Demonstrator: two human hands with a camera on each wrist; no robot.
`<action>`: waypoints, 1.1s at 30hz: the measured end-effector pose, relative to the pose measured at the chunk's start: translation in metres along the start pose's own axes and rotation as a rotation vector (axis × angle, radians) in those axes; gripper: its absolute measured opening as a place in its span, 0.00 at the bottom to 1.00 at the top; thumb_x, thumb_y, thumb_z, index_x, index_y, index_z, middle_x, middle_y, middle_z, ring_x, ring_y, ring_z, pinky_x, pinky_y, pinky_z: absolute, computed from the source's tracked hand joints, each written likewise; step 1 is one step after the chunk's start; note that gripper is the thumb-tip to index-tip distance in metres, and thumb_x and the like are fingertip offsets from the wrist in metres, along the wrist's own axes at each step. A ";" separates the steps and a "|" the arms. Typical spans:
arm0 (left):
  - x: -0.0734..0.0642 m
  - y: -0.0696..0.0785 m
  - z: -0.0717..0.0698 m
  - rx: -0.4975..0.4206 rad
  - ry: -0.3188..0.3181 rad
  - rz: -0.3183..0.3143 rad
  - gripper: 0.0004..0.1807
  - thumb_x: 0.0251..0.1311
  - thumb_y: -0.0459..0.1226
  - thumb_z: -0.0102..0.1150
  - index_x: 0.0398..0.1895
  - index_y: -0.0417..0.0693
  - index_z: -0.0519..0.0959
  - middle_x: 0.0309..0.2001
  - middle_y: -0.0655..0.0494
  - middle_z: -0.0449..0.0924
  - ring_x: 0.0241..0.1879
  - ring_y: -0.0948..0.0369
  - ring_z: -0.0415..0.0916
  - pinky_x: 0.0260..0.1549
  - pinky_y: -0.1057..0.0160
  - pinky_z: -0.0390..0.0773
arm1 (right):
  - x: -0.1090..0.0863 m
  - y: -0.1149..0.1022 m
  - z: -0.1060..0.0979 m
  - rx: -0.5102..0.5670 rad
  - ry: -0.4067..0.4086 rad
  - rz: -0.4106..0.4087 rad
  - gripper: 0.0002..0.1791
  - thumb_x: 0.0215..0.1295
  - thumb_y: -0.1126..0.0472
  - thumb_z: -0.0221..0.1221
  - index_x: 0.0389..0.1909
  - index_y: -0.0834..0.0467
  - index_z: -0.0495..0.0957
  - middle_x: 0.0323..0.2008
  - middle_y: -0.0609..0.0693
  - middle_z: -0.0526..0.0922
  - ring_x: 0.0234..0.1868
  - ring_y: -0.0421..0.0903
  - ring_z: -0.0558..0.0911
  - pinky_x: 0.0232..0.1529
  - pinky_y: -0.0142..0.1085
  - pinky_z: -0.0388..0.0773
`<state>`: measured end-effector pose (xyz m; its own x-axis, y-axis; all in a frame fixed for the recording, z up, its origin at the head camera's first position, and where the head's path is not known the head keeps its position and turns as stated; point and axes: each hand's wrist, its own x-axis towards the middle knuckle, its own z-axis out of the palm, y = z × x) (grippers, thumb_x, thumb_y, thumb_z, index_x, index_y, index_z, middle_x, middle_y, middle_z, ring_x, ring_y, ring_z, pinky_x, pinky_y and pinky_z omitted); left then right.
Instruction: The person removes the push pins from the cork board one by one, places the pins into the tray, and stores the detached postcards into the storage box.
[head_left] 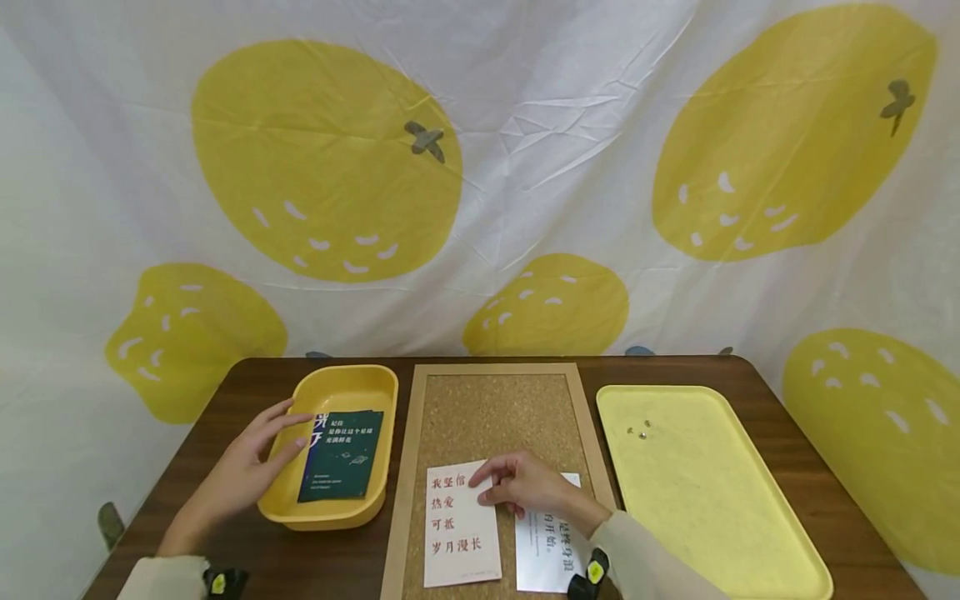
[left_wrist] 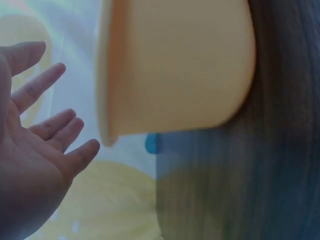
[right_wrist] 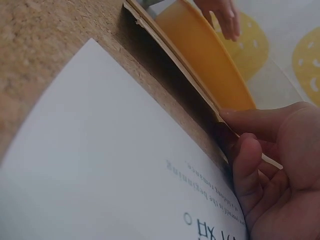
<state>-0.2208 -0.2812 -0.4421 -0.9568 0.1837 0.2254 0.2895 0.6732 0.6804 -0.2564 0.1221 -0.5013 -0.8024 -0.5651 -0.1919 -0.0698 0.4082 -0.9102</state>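
My right hand (head_left: pixel 525 485) pinches the right edge of a white card (head_left: pixel 461 546) with red Chinese writing, over the cork board (head_left: pixel 495 417). Beneath that wrist lies a silvery-white card (head_left: pixel 543 533) with dark print, partly hidden by the hand and sleeve; in the right wrist view this printed card (right_wrist: pixel 100 140) fills the lower left. My left hand (head_left: pixel 243 467) hovers by the left side of a yellow bin (head_left: pixel 322 518), fingers loosely spread and holding nothing. Inside the bin rest dark green cards (head_left: pixel 341 467) with white writing. The left wrist view shows the left hand (left_wrist: pixel 40 140) apart from the bin wall.
To the right of the board is a pale yellow tray (head_left: pixel 720 500) with several tiny metal pieces (head_left: pixel 642 433) near its far left corner. A wooden frame (head_left: pixel 408 467) borders the board on the dark brown table (head_left: pixel 832 492). Behind hangs a lemon-patterned cloth (head_left: pixel 555 183).
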 end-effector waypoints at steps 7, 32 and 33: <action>0.000 -0.017 0.001 -0.043 -0.030 -0.144 0.24 0.71 0.45 0.56 0.64 0.42 0.74 0.74 0.32 0.52 0.71 0.31 0.50 0.62 0.26 0.56 | 0.001 0.001 0.000 0.012 -0.004 -0.006 0.10 0.59 0.62 0.69 0.42 0.52 0.86 0.18 0.46 0.75 0.15 0.38 0.70 0.13 0.27 0.67; -0.001 -0.047 0.006 -0.212 -0.245 -0.422 0.39 0.71 0.53 0.51 0.79 0.55 0.50 0.77 0.35 0.43 0.70 0.38 0.53 0.63 0.36 0.66 | 0.000 0.001 0.000 0.031 0.000 0.002 0.09 0.58 0.62 0.69 0.41 0.52 0.86 0.18 0.46 0.75 0.15 0.38 0.70 0.13 0.27 0.66; -0.002 -0.048 0.006 -0.224 -0.252 -0.424 0.39 0.71 0.53 0.51 0.79 0.55 0.49 0.77 0.35 0.42 0.70 0.38 0.53 0.64 0.37 0.66 | 0.000 0.001 0.000 0.030 0.000 0.001 0.09 0.58 0.62 0.69 0.41 0.51 0.86 0.18 0.46 0.75 0.15 0.38 0.70 0.13 0.27 0.66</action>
<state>-0.2331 -0.3093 -0.4794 -0.9597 0.1138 -0.2568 -0.1510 0.5617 0.8134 -0.2564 0.1223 -0.5028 -0.8027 -0.5643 -0.1930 -0.0511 0.3875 -0.9205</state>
